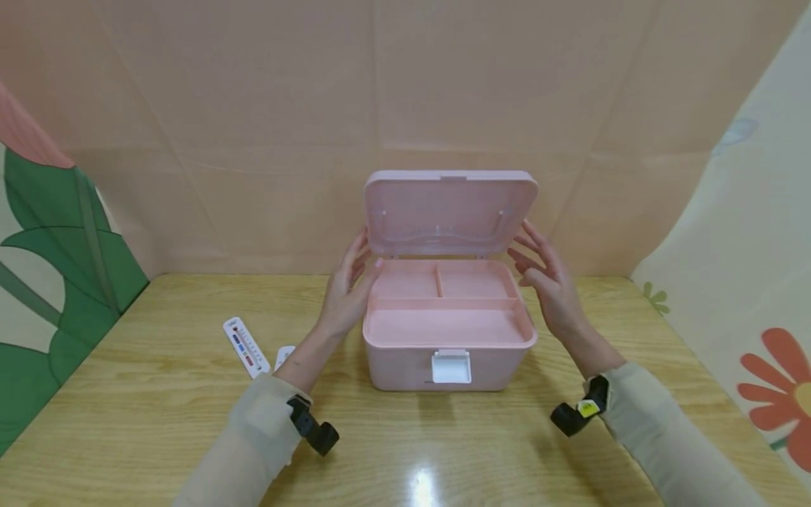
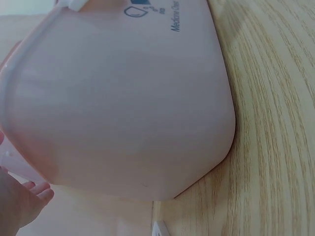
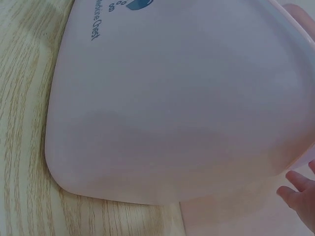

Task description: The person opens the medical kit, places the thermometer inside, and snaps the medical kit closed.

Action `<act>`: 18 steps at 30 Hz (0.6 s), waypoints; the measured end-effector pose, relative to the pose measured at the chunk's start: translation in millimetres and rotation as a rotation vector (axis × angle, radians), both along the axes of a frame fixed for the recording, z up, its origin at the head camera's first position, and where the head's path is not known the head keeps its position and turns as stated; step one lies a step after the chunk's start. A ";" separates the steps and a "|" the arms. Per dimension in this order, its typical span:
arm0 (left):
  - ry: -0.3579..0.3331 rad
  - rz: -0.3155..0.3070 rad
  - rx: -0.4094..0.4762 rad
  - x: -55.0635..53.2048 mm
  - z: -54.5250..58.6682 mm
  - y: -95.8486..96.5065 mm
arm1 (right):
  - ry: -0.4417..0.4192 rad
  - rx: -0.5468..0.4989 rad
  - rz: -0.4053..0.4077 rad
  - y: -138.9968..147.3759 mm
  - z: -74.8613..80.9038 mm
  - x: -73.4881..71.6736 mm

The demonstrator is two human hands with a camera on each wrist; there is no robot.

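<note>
A pink medicine chest [image 1: 451, 370] stands on the table with its lid [image 1: 451, 215] raised and leaning back. Inside lies a pink tray [image 1: 451, 303] split into two small rear compartments and one long front one. A white latch [image 1: 451, 367] hangs on the front wall. My left hand [image 1: 345, 296] is at the chest's left rear side, fingertips close by the lid's lower left corner and thumb at the tray rim. On the other side, my right hand [image 1: 552, 285] has its fingers spread beside the lid's lower right corner. Neither hand grips anything.
Left of the chest lies a white thermometer card [image 1: 246, 347]. A second white piece [image 1: 284, 354] is partly covered by my left forearm. A peach backdrop [image 1: 272, 141] hangs behind the wooden table [image 1: 158, 394], and a flower-printed sheet [image 1: 747, 267] borders the right side.
</note>
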State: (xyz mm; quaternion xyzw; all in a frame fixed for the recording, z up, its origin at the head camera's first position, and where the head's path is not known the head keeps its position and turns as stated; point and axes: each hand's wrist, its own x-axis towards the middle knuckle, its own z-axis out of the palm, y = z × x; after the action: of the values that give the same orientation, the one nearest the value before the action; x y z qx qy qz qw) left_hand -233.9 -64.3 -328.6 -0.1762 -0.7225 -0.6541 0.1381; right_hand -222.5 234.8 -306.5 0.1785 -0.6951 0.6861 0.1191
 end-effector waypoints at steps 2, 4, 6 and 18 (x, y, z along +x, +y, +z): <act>-0.010 -0.011 0.005 -0.1 0.2 0.3 | 0.001 -0.005 0.004 -0.7 0.2 -0.4; -0.019 -0.018 0.006 -0.2 0.5 0.7 | 0.006 -0.015 0.006 -1.4 0.4 -1.1; -0.030 -0.019 0.002 -0.2 0.4 0.8 | 0.015 -0.028 0.009 -2.3 0.6 -2.0; -0.041 -0.008 -0.033 -1.7 0.0 1.6 | -0.004 -0.050 0.005 -3.0 -1.4 -7.2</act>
State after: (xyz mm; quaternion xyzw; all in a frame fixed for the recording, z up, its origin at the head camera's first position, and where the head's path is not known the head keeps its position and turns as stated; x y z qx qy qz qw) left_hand -235.6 -62.7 -328.6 -0.1680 -0.7350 -0.6463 0.1178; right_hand -229.7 231.8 -307.9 0.1759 -0.6775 0.7040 0.1203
